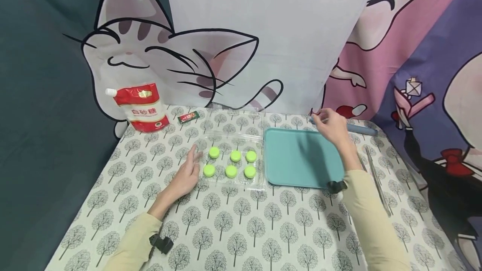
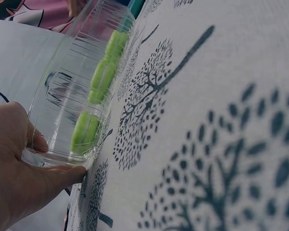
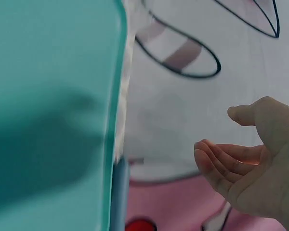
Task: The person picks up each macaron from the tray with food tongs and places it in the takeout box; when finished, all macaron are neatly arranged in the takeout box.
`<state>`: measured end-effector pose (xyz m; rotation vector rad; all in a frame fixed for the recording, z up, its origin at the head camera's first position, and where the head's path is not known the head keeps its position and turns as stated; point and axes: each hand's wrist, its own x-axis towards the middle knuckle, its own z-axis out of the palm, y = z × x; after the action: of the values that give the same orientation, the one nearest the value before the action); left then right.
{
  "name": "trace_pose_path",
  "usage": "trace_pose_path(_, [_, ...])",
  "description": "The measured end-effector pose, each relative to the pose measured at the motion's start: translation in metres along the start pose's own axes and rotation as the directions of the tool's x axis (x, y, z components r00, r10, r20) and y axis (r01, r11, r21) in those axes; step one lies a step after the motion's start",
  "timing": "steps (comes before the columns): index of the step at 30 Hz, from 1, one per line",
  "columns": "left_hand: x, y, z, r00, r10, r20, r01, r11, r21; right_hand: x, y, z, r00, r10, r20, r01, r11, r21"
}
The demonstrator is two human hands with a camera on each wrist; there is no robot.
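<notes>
A clear plastic clamshell box (image 1: 234, 187) lies with its lid (image 1: 233, 121) folded back, holding several bright green macarons (image 1: 231, 172) in two rows. My left hand (image 1: 187, 172) is at the box's left end; in the left wrist view its thumb (image 2: 70, 177) lies along the near lower corner, and other fingers show through the clear wall. Above the far right part of a teal tray (image 1: 288, 158), my right hand (image 1: 331, 125) hovers with nothing in it. Its fingers (image 3: 214, 166) are loosely bent and its thumb stands apart. The hand's shadow falls on the tray.
A blue-grey rod (image 1: 361, 129) lies behind the tray. Thin metal tongs (image 1: 378, 183) are right of it, partly hidden by the right arm. A red and white sugar pouch (image 1: 144, 112) stands at the back left beside a small green and red packet (image 1: 188, 117).
</notes>
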<state>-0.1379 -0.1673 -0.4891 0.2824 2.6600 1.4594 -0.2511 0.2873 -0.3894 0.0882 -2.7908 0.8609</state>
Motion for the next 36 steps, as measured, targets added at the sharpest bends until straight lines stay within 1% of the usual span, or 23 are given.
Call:
trace_pose_path(2, [0.000,0.000,-0.001,1.000,0.001,-0.002,-0.001,1.000,-0.002,0.009,-0.010,0.013,1.000,-0.001,0.018,0.000,1.000,0.031])
trace_pose_path(8, [0.000,-0.001,0.000,1.000,0.001,0.002,-0.001,1.000,-0.002,0.026,-0.029,0.050,0.993,0.033,0.111,-0.046,0.992,0.120])
trace_pose_path(14, [0.000,-0.001,0.000,1.000,0.001,0.002,-0.001,1.000,-0.022,0.039,-0.045,0.091,0.976,0.050,0.213,-0.101,0.967,0.235])
trace_pose_path(18, [0.000,0.000,0.000,1.000,-0.002,0.011,0.002,1.000,-0.025,0.043,-0.055,0.115,0.954,0.081,0.289,-0.158,0.955,0.251])
trace_pose_path(20, [0.001,0.001,0.000,1.000,-0.005,0.013,0.005,1.000,-0.028,0.043,-0.059,0.123,0.943,0.097,0.319,-0.180,0.953,0.243])
trace_pose_path(22, [0.001,0.002,0.001,1.000,-0.007,0.015,0.008,1.000,-0.025,0.043,-0.062,0.129,0.937,0.109,0.332,-0.196,0.951,0.240])
trace_pose_path(24, [0.002,0.003,0.002,1.000,-0.004,0.019,0.004,1.000,-0.021,0.043,-0.063,0.131,0.939,0.123,0.320,-0.205,0.949,0.239])
trace_pose_path(26, [0.002,0.004,0.003,1.000,-0.006,0.021,0.006,1.000,-0.014,0.044,-0.065,0.132,0.947,0.121,0.298,-0.200,0.947,0.250])
trace_pose_path(30, [0.002,0.004,0.002,1.000,-0.010,0.018,0.010,1.000,-0.004,0.048,-0.071,0.129,0.967,0.084,0.240,-0.159,0.936,0.313])
trace_pose_path(33, [0.002,0.003,0.001,1.000,-0.011,0.015,0.011,1.000,-0.007,0.051,-0.079,0.122,0.981,0.061,0.184,-0.129,0.914,0.385])
trace_pose_path(36, [0.001,0.003,0.000,1.000,-0.012,0.018,0.012,1.000,-0.005,0.053,-0.087,0.114,0.993,0.045,0.111,-0.090,0.890,0.446])
